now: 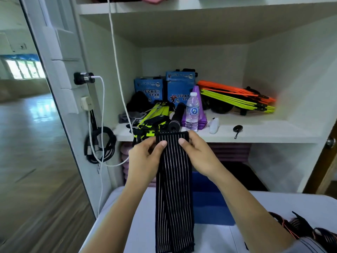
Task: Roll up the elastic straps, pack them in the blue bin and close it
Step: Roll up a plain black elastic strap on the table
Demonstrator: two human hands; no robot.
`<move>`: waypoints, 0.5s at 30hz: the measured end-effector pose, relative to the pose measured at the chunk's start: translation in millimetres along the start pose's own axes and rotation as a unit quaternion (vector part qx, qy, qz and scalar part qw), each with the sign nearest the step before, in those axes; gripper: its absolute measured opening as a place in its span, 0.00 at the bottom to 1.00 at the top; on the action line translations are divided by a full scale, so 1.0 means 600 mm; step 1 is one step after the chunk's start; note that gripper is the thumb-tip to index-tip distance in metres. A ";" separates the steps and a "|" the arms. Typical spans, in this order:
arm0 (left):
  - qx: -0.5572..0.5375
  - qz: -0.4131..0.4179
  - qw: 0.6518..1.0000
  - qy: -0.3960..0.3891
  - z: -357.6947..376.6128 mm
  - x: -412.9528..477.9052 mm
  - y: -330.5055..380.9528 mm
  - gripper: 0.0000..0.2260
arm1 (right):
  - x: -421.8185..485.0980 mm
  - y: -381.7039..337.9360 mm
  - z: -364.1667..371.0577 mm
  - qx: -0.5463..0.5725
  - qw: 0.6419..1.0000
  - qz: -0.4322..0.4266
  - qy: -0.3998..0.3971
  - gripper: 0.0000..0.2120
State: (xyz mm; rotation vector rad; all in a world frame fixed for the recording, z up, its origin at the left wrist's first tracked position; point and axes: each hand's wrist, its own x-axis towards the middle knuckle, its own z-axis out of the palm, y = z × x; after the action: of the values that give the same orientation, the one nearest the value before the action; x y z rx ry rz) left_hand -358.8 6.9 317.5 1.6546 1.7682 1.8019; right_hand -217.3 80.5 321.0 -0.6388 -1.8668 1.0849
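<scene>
- white closet shelving fills the background; its shelf [264, 130] carries lucky star boxes [149, 90], a water bottle [192, 112], purple cones [198, 99] and orange and yellow agility ladders [237, 97].
- nearer, a white table [127, 225] holds the blue bin [209, 203] toward its far edge, partly hidden behind the strap; i cannot tell whether its lid is on.
- one black elastic strap [173, 189] with thin white stripes is held up over the table, its length hanging flat and unrolled toward the near edge.
- the left hand [145, 159] pinches the strap's top left corner, thumb on the near face and fingers curled behind; the right hand [198, 154] does the same at the top right corner.
- gripping both corners likely keeps the end square so the first turn starts straight, while the hanging length falls free of twists.
- more straps [300, 229] lie heaped at the table's near right corner, apparently waiting their turn.
</scene>
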 end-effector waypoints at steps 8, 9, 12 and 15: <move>0.084 -0.051 0.995 -0.024 0.011 0.056 -0.091 0.14 | 0.082 0.082 0.046 -0.060 0.996 0.060 -0.007 0.11; 0.091 -0.059 0.994 -0.027 0.012 0.064 -0.104 0.14 | 0.092 0.094 0.053 -0.068 0.996 0.065 -0.005 0.10; 0.107 -0.065 0.992 -0.019 0.014 0.098 -0.126 0.15 | 0.129 0.108 0.061 -0.070 0.995 0.063 0.024 0.05; 0.080 -0.045 0.996 -0.003 0.012 0.139 -0.122 0.13 | 0.167 0.085 0.058 -0.054 0.997 0.025 0.048 0.03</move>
State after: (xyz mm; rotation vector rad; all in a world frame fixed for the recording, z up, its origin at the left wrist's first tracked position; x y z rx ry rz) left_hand -428.1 93.5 308.1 1.6036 1.9983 1.6559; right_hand -296.9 166.8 309.9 -0.7897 -1.8441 0.9712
